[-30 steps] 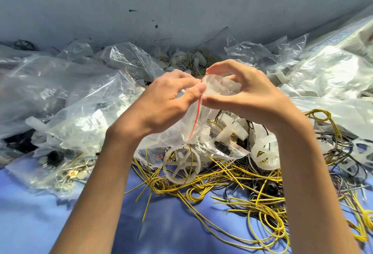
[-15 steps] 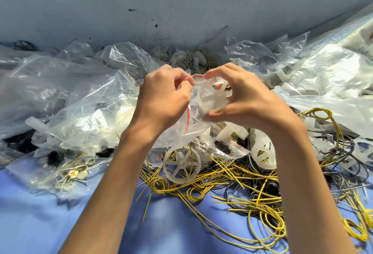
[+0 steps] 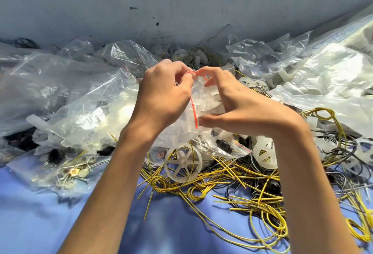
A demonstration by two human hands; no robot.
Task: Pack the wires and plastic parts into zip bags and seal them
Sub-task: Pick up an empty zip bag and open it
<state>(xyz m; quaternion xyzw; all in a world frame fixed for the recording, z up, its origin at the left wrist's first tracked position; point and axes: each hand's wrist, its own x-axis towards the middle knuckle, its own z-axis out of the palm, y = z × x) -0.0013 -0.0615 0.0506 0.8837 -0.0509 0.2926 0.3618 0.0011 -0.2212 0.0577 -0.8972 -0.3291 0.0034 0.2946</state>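
Note:
Both hands hold up a small clear zip bag (image 3: 203,100) with a red zip strip, white plastic parts inside it. My left hand (image 3: 163,96) pinches the strip's top end from the left. My right hand (image 3: 228,102) pinches the same strip from the right, its thumb pressing the strip's lower end. Below the bag lie a white spoked plastic wheel (image 3: 182,163) and a tangle of yellow wires (image 3: 232,185) mixed with black ones on the blue table (image 3: 40,223). Another white slotted part (image 3: 265,154) lies by my right wrist.
Several clear bags crowd the left (image 3: 70,100) and right (image 3: 331,76) against a grey wall (image 3: 181,1). A flat bag of small metal pieces (image 3: 68,173) lies at the lower left. Wires spread to the right edge.
Both hands have risen with the bag. My fingertips have come together at the top end of the red strip, and the strip now hangs more upright between my hands.

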